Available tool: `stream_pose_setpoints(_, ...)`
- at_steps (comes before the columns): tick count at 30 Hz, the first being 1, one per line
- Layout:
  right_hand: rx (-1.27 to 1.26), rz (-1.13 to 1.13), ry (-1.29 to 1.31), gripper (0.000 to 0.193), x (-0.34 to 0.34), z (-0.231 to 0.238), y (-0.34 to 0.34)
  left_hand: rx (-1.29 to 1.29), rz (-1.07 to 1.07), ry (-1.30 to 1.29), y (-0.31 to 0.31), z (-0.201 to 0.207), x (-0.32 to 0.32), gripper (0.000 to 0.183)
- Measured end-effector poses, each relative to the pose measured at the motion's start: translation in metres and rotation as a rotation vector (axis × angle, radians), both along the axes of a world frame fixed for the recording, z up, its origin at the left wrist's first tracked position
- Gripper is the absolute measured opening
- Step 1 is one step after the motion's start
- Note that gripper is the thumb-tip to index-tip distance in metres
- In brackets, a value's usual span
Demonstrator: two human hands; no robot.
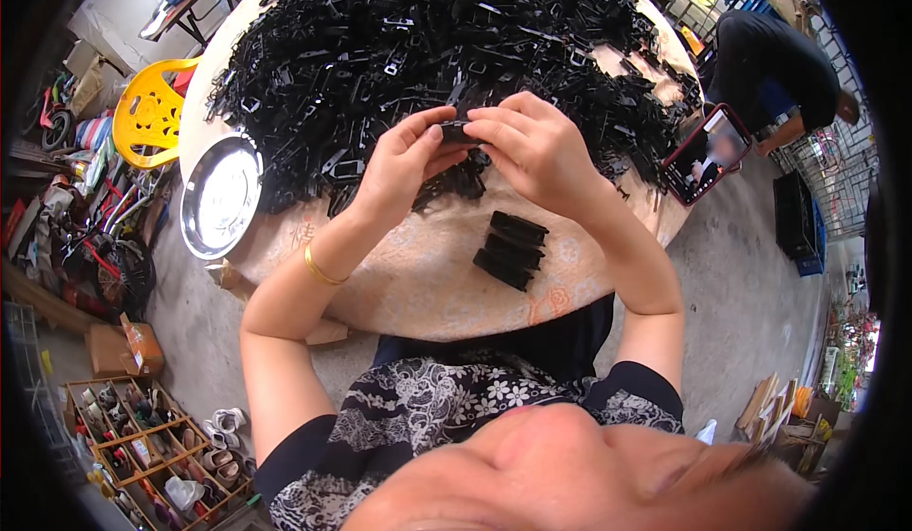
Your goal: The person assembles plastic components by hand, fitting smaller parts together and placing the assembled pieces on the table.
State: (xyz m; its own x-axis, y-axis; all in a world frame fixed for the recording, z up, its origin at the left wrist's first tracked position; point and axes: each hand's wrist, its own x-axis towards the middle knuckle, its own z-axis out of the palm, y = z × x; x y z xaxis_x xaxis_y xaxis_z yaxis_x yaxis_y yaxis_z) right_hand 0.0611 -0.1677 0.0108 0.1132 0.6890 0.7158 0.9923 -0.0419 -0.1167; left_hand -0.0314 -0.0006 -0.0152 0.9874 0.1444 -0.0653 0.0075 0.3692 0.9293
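Observation:
Between my two hands, over the near edge of a big heap of black plastic parts (446, 47), is a small dark plastic part (457, 133). My left hand (399, 165) pinches its left end with thumb and fingers. At its other end, the fingertips of my right hand (541, 151) are closed on it. The part's exact kind is too small to make out, and fingers cover much of it. Nearer to me, below my right hand, a neat group of several black plastic strips (511, 252) lies side by side on the patterned tablecloth (418, 293).
A shiny round metal tray (221, 196) sits at the table's left edge, near a yellow plastic chair (147, 113). At the right edge stands a phone (706, 154) with its screen lit. Beyond it another person (774, 66) bends over. A wooden shoe rack (142, 450) is at lower left.

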Motion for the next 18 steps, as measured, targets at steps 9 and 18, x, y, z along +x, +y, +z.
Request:
stream_pose_setpoints(9, 0.018, 0.016, -0.025, 0.027, -0.011, -0.004, 0.005, 0.142, 0.037, -0.031, -0.003, -0.006, -0.001, 0.033)
stream_pose_setpoints(18, -0.005, 0.177, 1.001, 0.033, 0.007, -0.007, -0.001, 0.074, -0.032, -0.152, -0.004, 0.001, -0.001, 0.043)
